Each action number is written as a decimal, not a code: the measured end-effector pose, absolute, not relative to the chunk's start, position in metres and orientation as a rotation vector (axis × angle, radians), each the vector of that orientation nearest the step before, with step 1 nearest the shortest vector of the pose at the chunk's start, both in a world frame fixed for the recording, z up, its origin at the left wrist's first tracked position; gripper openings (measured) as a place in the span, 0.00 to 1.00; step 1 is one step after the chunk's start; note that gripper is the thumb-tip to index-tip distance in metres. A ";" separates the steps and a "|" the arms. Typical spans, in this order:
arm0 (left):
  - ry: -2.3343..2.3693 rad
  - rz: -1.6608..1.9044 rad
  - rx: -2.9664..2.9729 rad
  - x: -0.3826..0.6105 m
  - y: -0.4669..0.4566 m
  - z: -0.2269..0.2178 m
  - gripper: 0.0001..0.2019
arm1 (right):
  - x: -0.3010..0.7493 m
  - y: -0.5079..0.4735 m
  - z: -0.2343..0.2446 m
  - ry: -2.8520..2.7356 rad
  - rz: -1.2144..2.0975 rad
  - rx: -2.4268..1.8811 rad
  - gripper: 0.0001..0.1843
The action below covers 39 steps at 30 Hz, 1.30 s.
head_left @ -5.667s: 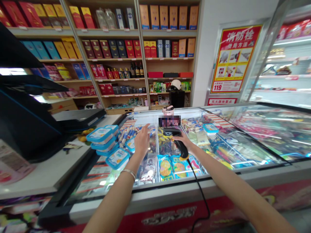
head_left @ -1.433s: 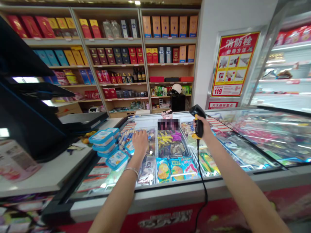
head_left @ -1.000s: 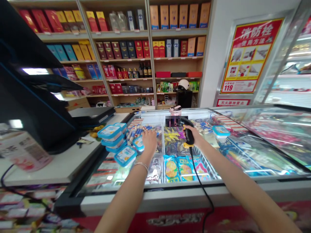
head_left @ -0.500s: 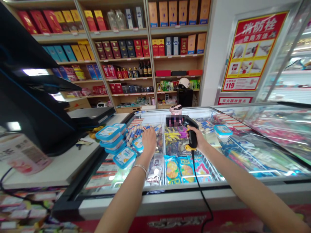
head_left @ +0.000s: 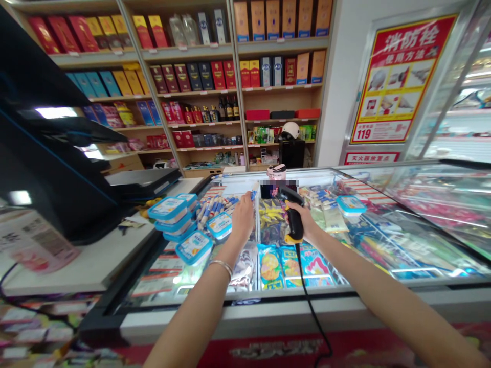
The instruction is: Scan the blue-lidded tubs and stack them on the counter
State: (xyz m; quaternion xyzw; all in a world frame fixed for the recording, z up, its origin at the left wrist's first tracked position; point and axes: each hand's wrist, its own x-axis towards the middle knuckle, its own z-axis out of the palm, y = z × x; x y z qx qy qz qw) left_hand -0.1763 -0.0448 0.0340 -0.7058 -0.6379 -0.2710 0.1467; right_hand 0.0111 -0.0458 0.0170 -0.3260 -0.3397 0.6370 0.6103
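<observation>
My left hand, with a bangle at the wrist, is closed on a slim cream-and-blue wrapped stick whose upper end shows past the fingers. Similar wrapped sticks lie in a pile to its left. A black and yellow barcode scanner is gripped in my right hand, its cable running down over the freezer front. The scanner's head points left, toward the stick. Just left of my left wrist sits a blue-lidded tub, and another tub lies nearer me.
Both hands are above a glass-topped chest freezer with packaged goods. Stacked tubs stand at its left; one more tub is at right. A pink cup stands behind. On the left counter are a dark machine and a paper roll.
My left hand has moved right and up from the pile, and a wrapped stick now shows in its fingers. The scanner in my right hand has shifted slightly left, toward it.
</observation>
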 end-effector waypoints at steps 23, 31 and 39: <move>-1.604 -1.731 -2.126 -0.186 -0.036 0.023 0.11 | 0.000 -0.060 0.015 -1.184 1.338 -0.715 0.27; -1.607 -1.695 -2.138 -0.188 -0.033 0.021 0.15 | 0.000 -0.060 0.014 -1.225 1.385 -0.652 0.29; -1.594 -1.841 -2.156 -0.190 -0.025 0.015 0.09 | 0.002 -0.062 0.014 -1.322 1.325 -0.642 0.27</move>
